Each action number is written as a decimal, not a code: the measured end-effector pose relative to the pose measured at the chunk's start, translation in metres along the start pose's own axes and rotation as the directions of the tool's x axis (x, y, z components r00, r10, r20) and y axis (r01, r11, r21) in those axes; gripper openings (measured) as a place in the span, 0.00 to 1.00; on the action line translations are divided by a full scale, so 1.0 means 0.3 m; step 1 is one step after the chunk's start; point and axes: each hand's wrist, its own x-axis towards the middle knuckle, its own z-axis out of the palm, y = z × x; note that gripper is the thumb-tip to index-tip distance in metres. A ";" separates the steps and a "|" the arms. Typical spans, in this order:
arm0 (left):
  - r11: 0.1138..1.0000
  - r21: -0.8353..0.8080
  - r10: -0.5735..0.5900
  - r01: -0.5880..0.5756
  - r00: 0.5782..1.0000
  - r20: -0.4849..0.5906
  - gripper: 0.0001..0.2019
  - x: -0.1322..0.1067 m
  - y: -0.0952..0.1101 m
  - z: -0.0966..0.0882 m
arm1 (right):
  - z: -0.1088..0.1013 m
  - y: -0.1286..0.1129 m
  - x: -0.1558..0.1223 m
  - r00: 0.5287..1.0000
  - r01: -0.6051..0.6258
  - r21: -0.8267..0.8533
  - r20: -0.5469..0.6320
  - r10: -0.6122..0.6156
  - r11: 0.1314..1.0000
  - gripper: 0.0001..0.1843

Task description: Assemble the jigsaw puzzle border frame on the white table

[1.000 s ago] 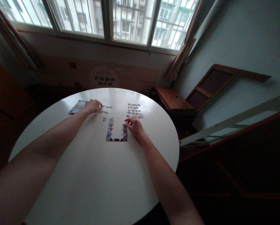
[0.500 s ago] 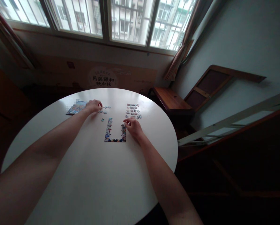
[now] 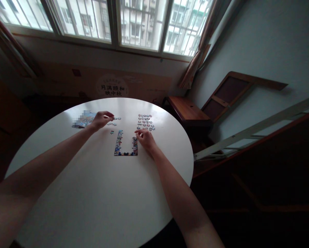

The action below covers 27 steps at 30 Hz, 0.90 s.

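My left hand (image 3: 102,119) is over the far left part of the white table, fingers curled and tips close together beside loose jigsaw pieces (image 3: 115,119). Whether a piece sits between those tips is too small to see. My right hand (image 3: 146,137) is closed in a pinch just above the top of the right side of a partly joined jigsaw puzzle (image 3: 126,154); what it pinches is hidden. The joined part forms a U, with its open end facing away from me. One single piece (image 3: 112,132) lies left of the U.
Rows of loose pieces (image 3: 145,121) lie beyond my right hand. A picture sheet or bag (image 3: 83,120), partly blurred, lies left of my left hand. The round white table (image 3: 92,193) has a wooden stool (image 3: 188,108) behind its right edge. A pale metal rail (image 3: 221,148) slopes at the right.
My left hand has shifted slightly, its index finger now straighter over the loose pieces. My right hand stays at the top of the U's right side. The view has moved a little.
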 end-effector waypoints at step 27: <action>0.933 -0.199 0.305 -0.301 0.952 -0.012 0.14 -0.323 0.178 0.155 | 0.026 0.001 0.028 0.999 -0.005 0.649 0.027 -0.017 0.761 0.14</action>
